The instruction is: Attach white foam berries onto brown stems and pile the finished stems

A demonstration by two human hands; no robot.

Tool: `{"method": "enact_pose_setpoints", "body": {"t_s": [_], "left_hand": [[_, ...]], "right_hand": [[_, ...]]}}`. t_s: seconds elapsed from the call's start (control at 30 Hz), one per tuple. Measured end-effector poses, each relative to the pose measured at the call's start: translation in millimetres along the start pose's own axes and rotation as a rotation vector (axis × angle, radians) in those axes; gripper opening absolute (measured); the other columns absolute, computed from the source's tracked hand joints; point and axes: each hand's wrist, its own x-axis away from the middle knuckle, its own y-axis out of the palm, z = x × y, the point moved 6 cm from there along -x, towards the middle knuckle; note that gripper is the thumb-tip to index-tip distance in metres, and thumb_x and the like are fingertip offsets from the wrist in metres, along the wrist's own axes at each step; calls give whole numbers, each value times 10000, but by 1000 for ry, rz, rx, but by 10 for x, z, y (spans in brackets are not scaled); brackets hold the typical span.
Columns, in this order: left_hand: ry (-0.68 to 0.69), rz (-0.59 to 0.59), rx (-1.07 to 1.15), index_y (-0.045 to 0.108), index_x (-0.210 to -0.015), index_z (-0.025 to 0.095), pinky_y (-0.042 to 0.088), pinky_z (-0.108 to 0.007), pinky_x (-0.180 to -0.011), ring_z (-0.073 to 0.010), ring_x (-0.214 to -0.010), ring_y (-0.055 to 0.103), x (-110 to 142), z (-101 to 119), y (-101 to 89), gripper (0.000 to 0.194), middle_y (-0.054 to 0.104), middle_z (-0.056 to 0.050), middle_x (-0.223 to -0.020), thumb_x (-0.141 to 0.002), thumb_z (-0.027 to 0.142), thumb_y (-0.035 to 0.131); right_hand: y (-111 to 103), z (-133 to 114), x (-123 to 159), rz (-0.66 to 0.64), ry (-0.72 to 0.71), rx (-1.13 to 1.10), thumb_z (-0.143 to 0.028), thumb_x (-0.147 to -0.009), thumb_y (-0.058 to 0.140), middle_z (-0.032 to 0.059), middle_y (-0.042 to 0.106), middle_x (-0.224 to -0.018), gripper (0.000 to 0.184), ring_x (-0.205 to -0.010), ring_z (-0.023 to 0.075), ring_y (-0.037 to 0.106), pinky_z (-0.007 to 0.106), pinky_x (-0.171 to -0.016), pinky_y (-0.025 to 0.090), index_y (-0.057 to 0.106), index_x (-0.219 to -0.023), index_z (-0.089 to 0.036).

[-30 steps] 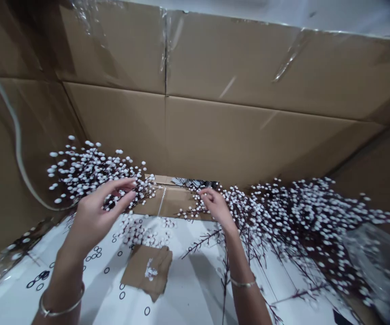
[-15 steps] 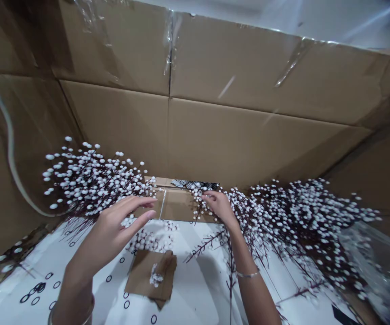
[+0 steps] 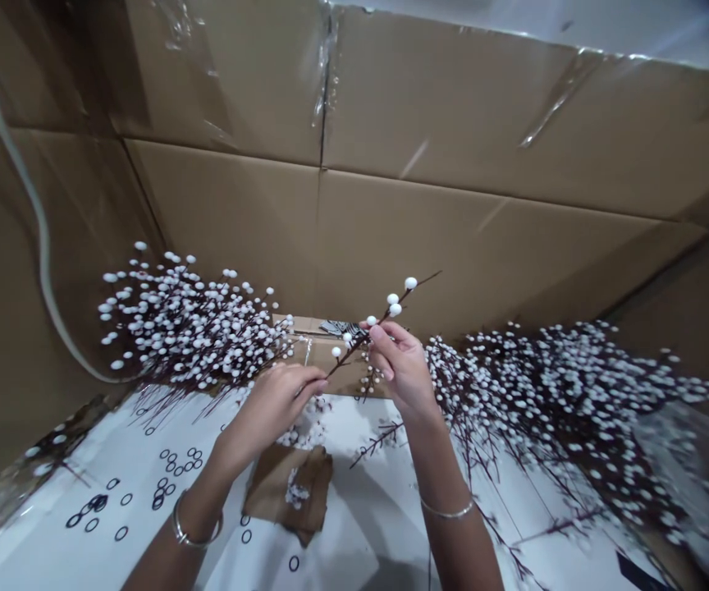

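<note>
A dark artificial berry stem [image 3: 391,309] with several white berries slants up to the right between my hands. My left hand [image 3: 277,404] is closed on its lower end, fingertips pinched together. Further up, my right hand [image 3: 402,361] pinches the stem between thumb and fingers. Left of my hands lies a thick bunch of white berry stems [image 3: 188,328]. A larger pile of berry stems [image 3: 532,386] spreads out to the right. Below my hands, loose white berries [image 3: 308,427] lie near a torn cardboard piece [image 3: 286,492] with a small white clump on it.
Small black rings [image 3: 176,468] are scattered over the white table surface [image 3: 354,525]. Tall cardboard walls [image 3: 422,222] enclose the back and sides. A white cable [image 3: 38,222] hangs at left. Clear plastic wrap [image 3: 680,460] lies at right.
My right hand has lifted a single berry stem from the right-hand pile. My left hand was open; it has moved right and closed on the stem's lower end.
</note>
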Motion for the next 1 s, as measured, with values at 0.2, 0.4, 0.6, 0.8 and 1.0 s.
{"method": "enact_pose_setpoints", "body": {"t_s": [0.2, 0.4, 0.6, 0.8, 1.0], "left_hand": [[-46, 107, 81, 708, -989, 227, 469, -267, -773, -176, -843, 683, 16, -169, -169, 242, 744, -2, -942, -974, 345, 497], [-101, 205, 121, 706, -992, 221, 472, -263, -757, -201, -858, 697, 46, -252, -293, 275, 752, -19, -913, -957, 404, 504], [-135, 235, 99, 708, -994, 225, 464, -252, -703, -189, -809, 697, 64, -244, -324, 277, 748, -7, -871, -953, 412, 508], [-132, 232, 94, 706, -983, 224, 468, -249, -723, -184, -833, 698, 61, -235, -316, 268, 748, -5, -889, -957, 399, 505], [-132, 223, 71, 702, -1005, 223, 471, -264, -724, -189, -832, 700, 51, -239, -297, 248, 751, -11, -897, -954, 377, 514]], "right_hand": [[-81, 476, 169, -147, 173, 341, -414, -900, 550, -23, 600, -703, 457, -513, 91, 416, 224, -493, 284, 479, -1320, -250], [-170, 1449, 675, -490, 447, 1294, -482, -846, 563, 75, 680, -984, 359, -887, 232, 608, 304, -714, 377, 614, -1063, -201], [-222, 1653, 822, -509, 537, 1369, -526, -759, 647, 67, 682, -894, 372, -841, 250, 618, 299, -684, 362, 618, -960, -214], [-283, 1725, 825, -508, 620, 1298, -492, -730, 688, 22, 683, -798, 297, -739, 191, 582, 266, -611, 325, 643, -792, -205], [-346, 1825, 842, -463, 630, 1155, -456, -699, 733, 16, 668, -749, 289, -688, 158, 549, 254, -601, 324, 656, -748, -182]]}}
